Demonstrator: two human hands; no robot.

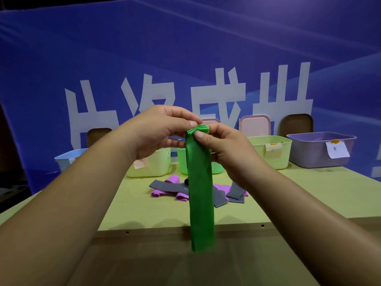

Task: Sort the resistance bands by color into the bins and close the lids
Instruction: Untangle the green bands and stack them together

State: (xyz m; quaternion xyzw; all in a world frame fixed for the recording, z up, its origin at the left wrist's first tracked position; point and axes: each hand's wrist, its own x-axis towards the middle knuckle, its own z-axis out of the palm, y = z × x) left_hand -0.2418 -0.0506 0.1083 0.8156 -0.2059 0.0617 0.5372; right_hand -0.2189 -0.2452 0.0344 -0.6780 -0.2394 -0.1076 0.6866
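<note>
- Both hands are raised over the near side of the table (136,205), meeting at the top of a green band (201,188).
- The left hand (158,131) pinches the band's bunched, folded top end between thumb and fingers.
- The right hand (224,147) pinches the same end from the other side, thumb pressed on the front.
- From that grip the band hangs straight down, clear of the table, its lower end below the table's near edge.
- Below and beyond the hands, grey bands (165,185) and pink bands (175,179) lie tangled together on the table.
- Further back is a row of open bins: a light blue bin (68,159) left of the left wrist, a yellow bin (154,164) behind it, a green bin (182,162) behind the band, a pale green bin (272,149) and a lilac bin (321,149) to the right of the right hand.
- Lids lean upright behind the bins: a pink lid (254,124) and a brown lid (296,123).
</note>
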